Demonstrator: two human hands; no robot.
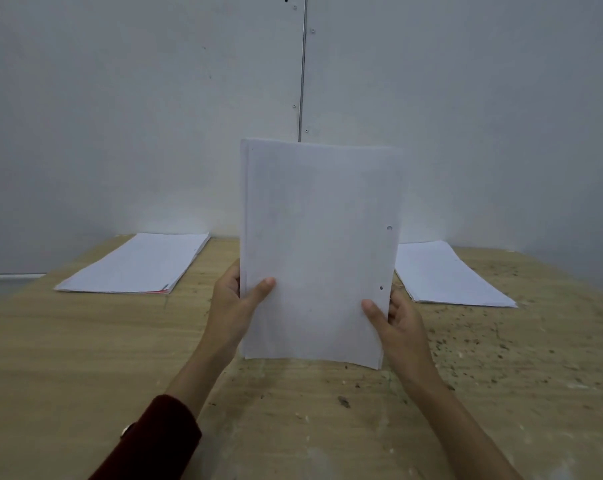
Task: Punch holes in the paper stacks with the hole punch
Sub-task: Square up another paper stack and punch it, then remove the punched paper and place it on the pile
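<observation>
Both hands have the stack upright above the counter, centre of scene. The left hand pinches the lower left edge, thumb in front; the right hand grips the lower right edge the same way. It looks light and floppy, bowing slightly, so low edge grips with thumbs across seem sensible; loose sheets could slide. Two holes show near its right edge. Two more stacks lie far left and far right. No hole punch in view; the fingers behind the sheets are hidden.

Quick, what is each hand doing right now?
Left hand: grips the held paper stack by its left edge.
Right hand: grips its right edge.
</observation>
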